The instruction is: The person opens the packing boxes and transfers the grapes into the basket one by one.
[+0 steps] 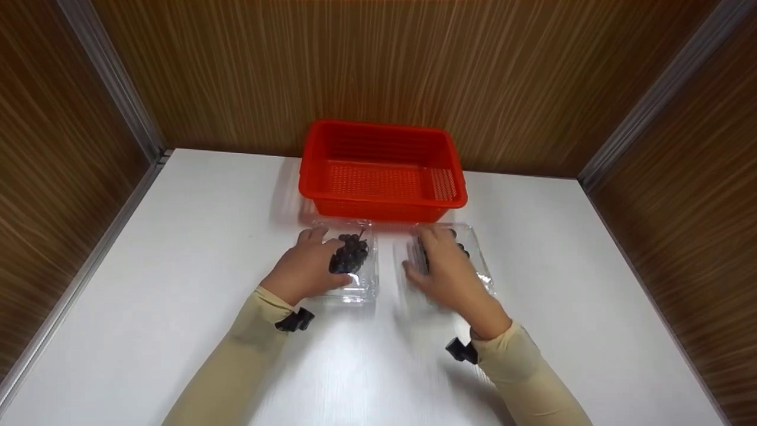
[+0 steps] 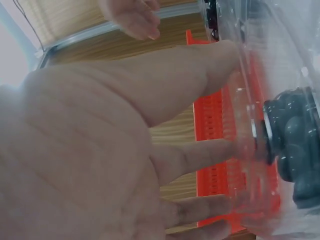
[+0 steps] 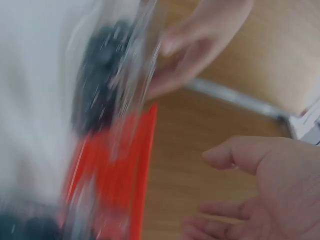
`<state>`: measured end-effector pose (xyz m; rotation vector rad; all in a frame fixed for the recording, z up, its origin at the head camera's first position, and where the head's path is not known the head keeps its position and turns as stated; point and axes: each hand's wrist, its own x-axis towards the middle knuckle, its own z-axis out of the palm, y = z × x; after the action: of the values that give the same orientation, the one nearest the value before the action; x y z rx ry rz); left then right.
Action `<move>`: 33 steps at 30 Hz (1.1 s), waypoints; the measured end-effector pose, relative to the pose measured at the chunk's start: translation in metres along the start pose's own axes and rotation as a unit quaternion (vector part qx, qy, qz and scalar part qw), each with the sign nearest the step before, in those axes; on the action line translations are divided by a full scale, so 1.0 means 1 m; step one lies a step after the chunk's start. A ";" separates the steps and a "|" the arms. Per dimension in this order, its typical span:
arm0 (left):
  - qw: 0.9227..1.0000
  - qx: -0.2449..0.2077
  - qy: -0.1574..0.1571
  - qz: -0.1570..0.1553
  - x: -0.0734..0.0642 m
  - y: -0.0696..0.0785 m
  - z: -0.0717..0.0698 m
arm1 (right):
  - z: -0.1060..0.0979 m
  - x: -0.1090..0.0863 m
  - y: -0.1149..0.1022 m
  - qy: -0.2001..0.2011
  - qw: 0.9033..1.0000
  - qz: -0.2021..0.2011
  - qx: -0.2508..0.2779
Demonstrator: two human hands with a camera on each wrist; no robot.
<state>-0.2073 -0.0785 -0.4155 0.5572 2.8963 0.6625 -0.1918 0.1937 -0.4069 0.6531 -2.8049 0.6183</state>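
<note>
My left hand [image 1: 304,264] is at a clear plastic box [image 1: 368,288] that holds a bunch of dark grapes [image 1: 351,254]. In the left wrist view its thumb and fairly straight fingers are spread against the clear plastic, with the grapes [image 2: 295,142] beyond them. Over a second clear box [image 1: 480,255] is my right hand [image 1: 448,273], thumb apart from the fingers. Dark grapes [image 1: 462,251] show partly inside this box; the hand covers the rest. From the right wrist, the right hand [image 3: 260,185] appears with relaxed fingers and nothing in its grasp.
A red plastic basket [image 1: 384,201] with a perforated bottom stands just behind both boxes, near the back wall. Wood-grain panels [image 1: 378,65] enclose the white table [image 1: 355,378] at the back and on both sides, with metal strips along the corners.
</note>
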 end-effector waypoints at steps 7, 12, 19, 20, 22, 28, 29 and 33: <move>0.999 0.007 0.002 0.048 0.006 0.005 0.006 | 0.016 -0.009 -0.026 -0.127 0.989 0.036 0.073; 0.997 0.028 -0.010 0.071 0.007 0.007 0.008 | 0.031 -0.008 -0.026 -0.184 0.980 0.067 0.048; 0.995 0.024 -0.003 0.101 0.008 0.010 0.009 | 0.045 -0.005 -0.020 -0.193 0.975 0.065 0.093; 0.994 0.024 -0.001 0.105 0.008 0.010 0.009 | 0.046 -0.005 -0.019 -0.195 0.973 0.066 0.100; 0.993 0.025 0.003 0.114 0.007 0.010 0.009 | 0.046 -0.005 -0.017 -0.206 0.969 0.073 0.117; 0.992 0.032 0.000 0.124 0.004 0.010 0.008 | 0.046 -0.005 -0.012 -0.216 0.958 0.099 0.159; 0.992 0.033 -0.001 0.124 0.003 0.010 0.009 | 0.047 -0.005 -0.012 -0.213 0.958 0.098 0.163; 0.992 0.026 -0.004 0.121 0.000 0.011 0.009 | 0.048 -0.006 -0.010 -0.206 0.955 0.094 0.190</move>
<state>-0.2022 -0.0658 -0.4193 0.9278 2.8710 0.6109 -0.1864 0.1662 -0.4480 0.6445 -3.1882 1.2075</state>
